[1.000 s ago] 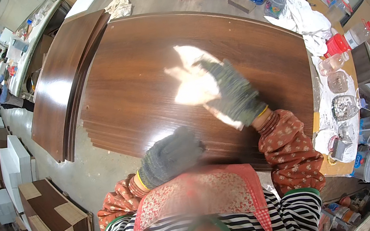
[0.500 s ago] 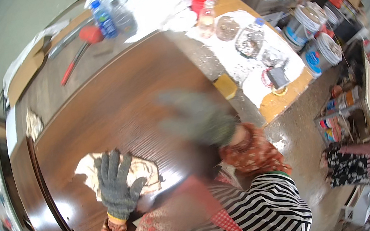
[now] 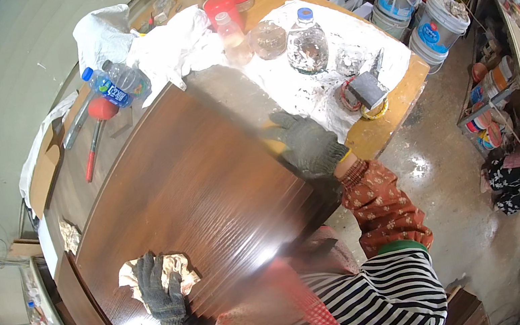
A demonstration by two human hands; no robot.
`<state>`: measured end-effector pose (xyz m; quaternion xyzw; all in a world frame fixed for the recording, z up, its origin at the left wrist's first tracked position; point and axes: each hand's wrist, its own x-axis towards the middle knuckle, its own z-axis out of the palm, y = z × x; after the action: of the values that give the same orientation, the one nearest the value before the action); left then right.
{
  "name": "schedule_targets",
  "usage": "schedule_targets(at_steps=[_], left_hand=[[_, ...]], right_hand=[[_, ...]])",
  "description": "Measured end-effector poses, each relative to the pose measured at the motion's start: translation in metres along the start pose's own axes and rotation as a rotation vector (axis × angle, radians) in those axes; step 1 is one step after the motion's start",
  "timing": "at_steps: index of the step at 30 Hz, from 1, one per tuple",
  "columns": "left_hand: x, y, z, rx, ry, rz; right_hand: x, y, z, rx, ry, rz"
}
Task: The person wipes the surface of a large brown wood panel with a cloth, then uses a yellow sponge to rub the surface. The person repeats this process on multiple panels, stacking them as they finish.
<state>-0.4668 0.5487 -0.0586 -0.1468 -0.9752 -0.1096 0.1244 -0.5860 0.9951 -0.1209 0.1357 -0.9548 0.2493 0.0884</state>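
Observation:
My left hand (image 3: 161, 294), in a dark grey knit glove, lies with fingers extended on a crumpled cream cloth (image 3: 183, 270). The cloth rests on a glossy dark brown wood-grain panel (image 3: 189, 187). At the panel's right edge, my gloved right hand (image 3: 312, 145) is closed on a yellow sponge-like block (image 3: 274, 138). Motion blurs the block and the fingertips, and the glove covers part of the block.
A white paint-spotted sheet (image 3: 312, 94) carries a blue-capped jug (image 3: 307, 46) and a dark block (image 3: 369, 90). Beyond the panel's left side lie a red-headed mallet (image 3: 93, 148) and bottles (image 3: 107, 88). Paint buckets (image 3: 435, 31) stand at right.
My right hand has moved from over the panel to its right edge and closed on the yellow block. My left hand stays on the cloth. The view has turned and shifted.

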Motion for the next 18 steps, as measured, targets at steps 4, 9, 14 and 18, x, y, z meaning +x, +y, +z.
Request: schedule_targets(at_steps=[4,9,14,18], left_hand=[[-0.001,0.000,0.002,0.004,0.001,-0.031],[-0.003,-0.005,0.009,0.043,0.033,-0.078],[-0.003,-0.007,0.012,0.044,0.056,-0.186],[-0.003,-0.004,0.012,0.048,0.082,-0.229]], right_hand=[[0.012,0.022,-0.048,0.172,0.054,0.040],[0.013,0.053,-0.061,-0.420,0.159,0.171],[0.022,0.027,0.010,-0.268,-0.521,0.033],[-0.020,0.034,0.021,-0.140,-0.471,-0.045]])
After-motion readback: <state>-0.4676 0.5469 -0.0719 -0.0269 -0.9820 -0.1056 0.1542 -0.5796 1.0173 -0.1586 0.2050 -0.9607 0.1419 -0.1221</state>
